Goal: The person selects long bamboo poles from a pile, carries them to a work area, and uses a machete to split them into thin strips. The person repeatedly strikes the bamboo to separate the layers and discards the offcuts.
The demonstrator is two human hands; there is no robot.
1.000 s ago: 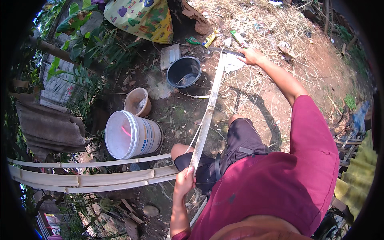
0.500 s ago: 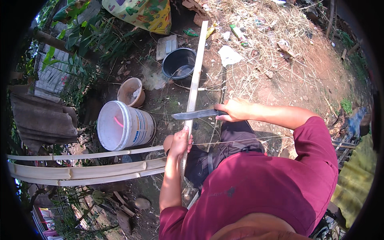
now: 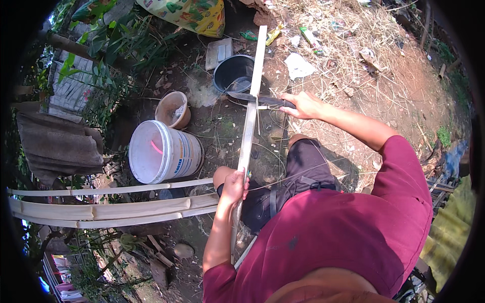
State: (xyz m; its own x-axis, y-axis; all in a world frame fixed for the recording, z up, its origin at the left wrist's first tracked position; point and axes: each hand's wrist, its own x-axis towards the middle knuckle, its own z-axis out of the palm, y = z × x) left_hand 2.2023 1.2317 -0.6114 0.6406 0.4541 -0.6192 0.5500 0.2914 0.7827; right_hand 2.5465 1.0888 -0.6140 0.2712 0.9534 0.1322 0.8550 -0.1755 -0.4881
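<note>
Count: 1 bamboo strip [image 3: 251, 108] in both hands, 1 machete [image 3: 252, 98] across it. 3 split bamboo slats [image 3: 101, 209] left of left hand [image 3: 235, 184]. 3 containers ahead: white bucket [image 3: 161, 151], clay pot [image 3: 173, 109], black tub [image 3: 233, 73].

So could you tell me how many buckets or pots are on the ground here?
3: a white bucket lying on its side left of the bamboo strip, a brown pot just above it, and a black tub beside the knife.

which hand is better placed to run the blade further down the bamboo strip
Right. The right hand already holds the knife, whose blade lies across the bamboo strip partway along it. The left hand has its grip on the strip nearer the body, probably steadying it.
</note>
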